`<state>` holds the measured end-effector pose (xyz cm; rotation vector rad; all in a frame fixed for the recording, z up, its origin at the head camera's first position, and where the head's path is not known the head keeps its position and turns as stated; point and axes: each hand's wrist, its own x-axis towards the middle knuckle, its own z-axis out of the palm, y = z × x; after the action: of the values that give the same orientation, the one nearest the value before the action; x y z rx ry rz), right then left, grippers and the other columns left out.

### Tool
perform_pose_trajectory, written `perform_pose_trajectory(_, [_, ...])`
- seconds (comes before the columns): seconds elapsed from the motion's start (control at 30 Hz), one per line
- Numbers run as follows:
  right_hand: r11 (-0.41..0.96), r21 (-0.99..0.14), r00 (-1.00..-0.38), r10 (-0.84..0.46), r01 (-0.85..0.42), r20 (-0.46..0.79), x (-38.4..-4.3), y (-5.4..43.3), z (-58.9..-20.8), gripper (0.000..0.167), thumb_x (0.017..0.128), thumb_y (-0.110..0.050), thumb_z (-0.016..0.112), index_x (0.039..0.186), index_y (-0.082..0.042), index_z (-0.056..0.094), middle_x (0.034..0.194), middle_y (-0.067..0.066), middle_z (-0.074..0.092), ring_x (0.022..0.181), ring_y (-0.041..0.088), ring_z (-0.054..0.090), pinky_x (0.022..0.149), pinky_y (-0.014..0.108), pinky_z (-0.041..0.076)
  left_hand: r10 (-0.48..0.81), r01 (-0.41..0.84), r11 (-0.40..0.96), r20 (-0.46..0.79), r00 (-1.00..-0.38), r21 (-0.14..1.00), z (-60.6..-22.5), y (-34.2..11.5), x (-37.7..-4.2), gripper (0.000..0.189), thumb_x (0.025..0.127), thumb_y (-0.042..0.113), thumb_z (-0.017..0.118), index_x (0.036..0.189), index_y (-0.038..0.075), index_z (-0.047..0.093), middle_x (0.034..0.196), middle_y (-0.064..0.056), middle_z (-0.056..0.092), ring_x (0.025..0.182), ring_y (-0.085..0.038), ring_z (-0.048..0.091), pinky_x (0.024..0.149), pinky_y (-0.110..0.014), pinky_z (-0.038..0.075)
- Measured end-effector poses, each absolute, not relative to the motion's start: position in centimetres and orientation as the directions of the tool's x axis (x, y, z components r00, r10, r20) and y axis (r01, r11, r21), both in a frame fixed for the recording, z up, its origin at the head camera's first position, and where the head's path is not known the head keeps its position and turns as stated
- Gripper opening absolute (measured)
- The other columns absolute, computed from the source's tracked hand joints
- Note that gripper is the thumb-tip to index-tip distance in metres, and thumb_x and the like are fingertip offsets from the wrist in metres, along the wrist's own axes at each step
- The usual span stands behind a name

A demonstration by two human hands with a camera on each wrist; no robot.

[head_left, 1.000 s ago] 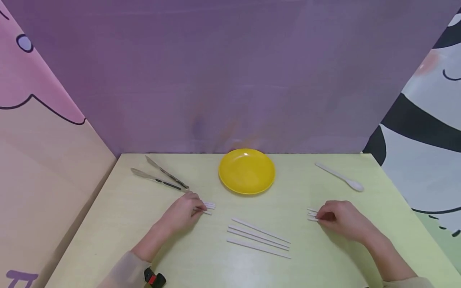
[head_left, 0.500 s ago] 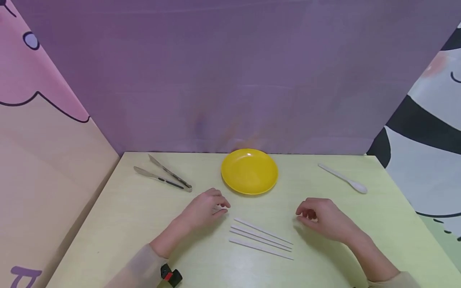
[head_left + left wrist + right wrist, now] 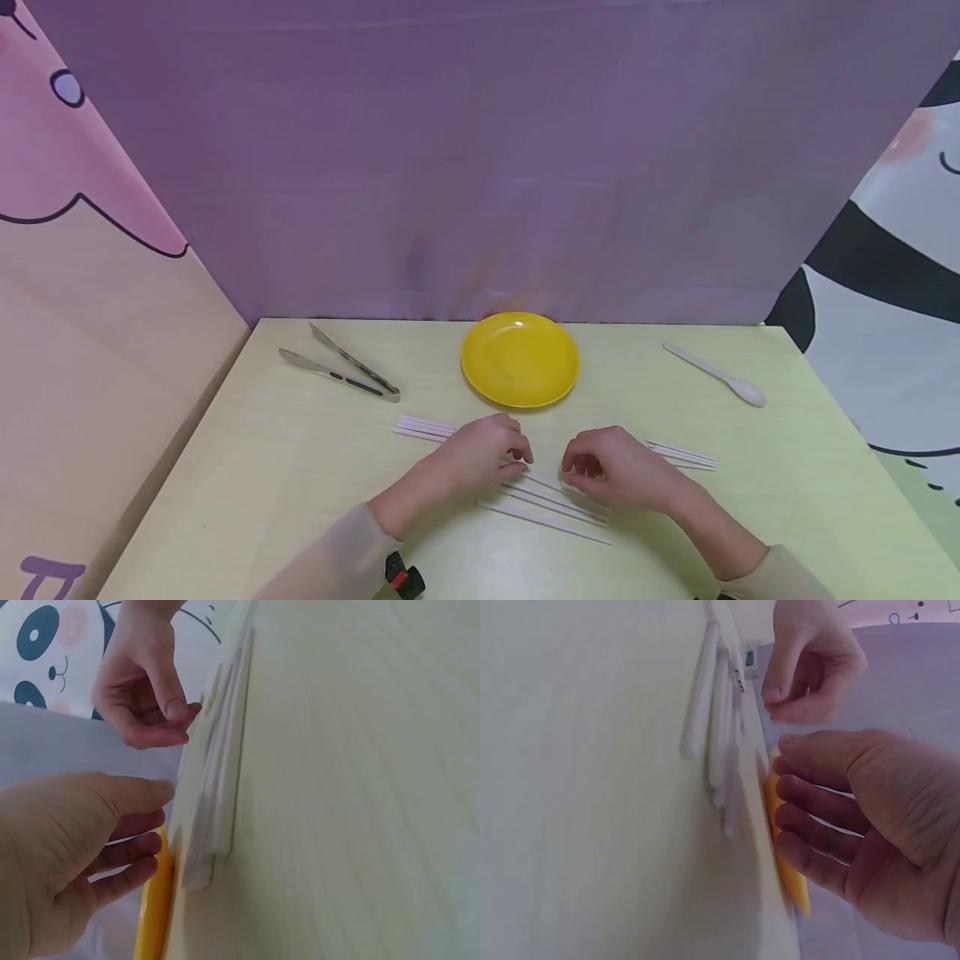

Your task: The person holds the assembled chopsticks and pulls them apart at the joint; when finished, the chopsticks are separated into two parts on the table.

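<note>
Several thin white chopsticks (image 3: 543, 522) lie slightly fanned out in the middle of the table. Over their left ends hovers my left hand (image 3: 480, 454), its fingers loosely bent and nothing between them. Above their right part is my right hand (image 3: 621, 469), also relaxed and holding nothing. Both wrist views show a gap between the fingertips and the chopsticks (image 3: 232, 765). To the left, a row of short-looking white sticks (image 3: 420, 428) is partly hidden by the left hand. A similar row of white sticks (image 3: 684, 455) lies behind the right wrist.
A yellow plate (image 3: 520, 360) stands at the table's back edge, beyond the hands. Metal tongs (image 3: 358, 385) lie spread at the back left. At the back right is a pale spoon (image 3: 712, 371). A purple wall (image 3: 480, 167) closes off the back.
Both hands have left the side rows of sticks and moved inward over the middle chopsticks. The right row now shows plainly. Plate, tongs and spoon have stayed put.
</note>
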<state>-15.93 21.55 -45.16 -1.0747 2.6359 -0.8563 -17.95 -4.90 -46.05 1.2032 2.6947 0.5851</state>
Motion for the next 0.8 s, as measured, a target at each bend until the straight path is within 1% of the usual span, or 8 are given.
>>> perform_pose_trajectory(0.17, [0.553, -0.567, -0.707, -0.704, -0.610, 0.074, -15.8, 20.5, -46.4, 0.013, 0.090, -0.010, 0.083, 0.089, -0.020, 0.075, 0.077, -0.017, 0.064, 0.070, -0.004, 0.055, 0.066, 0.018, 0.052, 0.757, 0.706, 0.606, 0.008, -0.654, 0.367, -46.7, -4.4, -17.9, 0.006, 0.097, 0.020, 0.079, 0.101, 0.021, 0.084, 0.089, 0.010, 0.067, 0.085, -0.004, 0.054, 0.082, -0.015, 0.050])
perform_pose_trajectory(0.4, [0.623, -0.508, -0.735, -0.677, -0.596, 0.033, -15.5, 19.9, -47.5, 0.019, 0.090, -0.010, 0.080, 0.084, -0.022, 0.068, 0.071, -0.018, 0.053, 0.066, -0.005, 0.047, 0.063, 0.017, 0.047, 0.755, 0.711, 0.616, 0.003, -0.656, 0.338, -47.8, -4.0, -17.8, 0.006, 0.096, 0.019, 0.080, 0.100, 0.020, 0.084, 0.087, 0.010, 0.068, 0.081, -0.002, 0.055, 0.080, -0.014, 0.050])
perform_pose_trajectory(0.5, [0.643, -0.483, -0.749, -0.661, -0.594, 0.042, -15.5, 19.7, -47.5, 0.019, 0.092, -0.008, 0.076, 0.086, -0.021, 0.064, 0.074, -0.016, 0.050, 0.067, -0.004, 0.045, 0.063, 0.018, 0.045, 0.749, 0.712, 0.621, 0.021, -0.663, 0.327, -47.8, -3.8, -17.8, 0.002, 0.097, 0.017, 0.077, 0.097, 0.018, 0.079, 0.087, 0.010, 0.066, 0.081, -0.003, 0.055, 0.078, -0.015, 0.050])
perform_pose_trajectory(0.63, [0.657, -0.457, -0.759, -0.648, -0.599, 0.063, -15.6, 19.4, -46.9, 0.016, 0.097, -0.005, 0.067, 0.094, -0.017, 0.057, 0.078, -0.012, 0.044, 0.069, 0.000, 0.042, 0.064, 0.019, 0.042, 0.729, 0.700, 0.628, 0.057, -0.682, 0.340, -47.8, -3.6, -17.8, 0.005, 0.099, 0.014, 0.067, 0.100, 0.015, 0.062, 0.080, 0.007, 0.057, 0.073, -0.007, 0.052, 0.067, -0.017, 0.044])
perform_pose_trajectory(0.73, [0.654, -0.467, -0.759, -0.648, -0.595, 0.058, -15.8, 19.3, -46.0, 0.013, 0.102, -0.005, 0.062, 0.100, -0.014, 0.054, 0.075, -0.011, 0.041, 0.067, 0.001, 0.040, 0.064, 0.019, 0.040, 0.710, 0.696, 0.641, 0.094, -0.698, 0.325, -47.8, -3.4, -17.9, 0.002, 0.102, 0.016, 0.061, 0.100, 0.016, 0.059, 0.075, 0.008, 0.053, 0.068, -0.007, 0.050, 0.061, -0.018, 0.040])
perform_pose_trajectory(0.8, [0.646, -0.472, -0.750, -0.660, -0.600, 0.050, -15.9, 19.3, -45.4, 0.011, 0.104, -0.007, 0.062, 0.098, -0.014, 0.055, 0.072, -0.012, 0.039, 0.065, 0.000, 0.039, 0.063, 0.019, 0.039, 0.711, 0.713, 0.642, 0.129, -0.692, 0.283, -47.5, -3.4, -17.9, 0.008, 0.104, 0.021, 0.059, 0.097, 0.018, 0.060, 0.072, 0.009, 0.051, 0.064, -0.006, 0.048, 0.056, -0.018, 0.036])
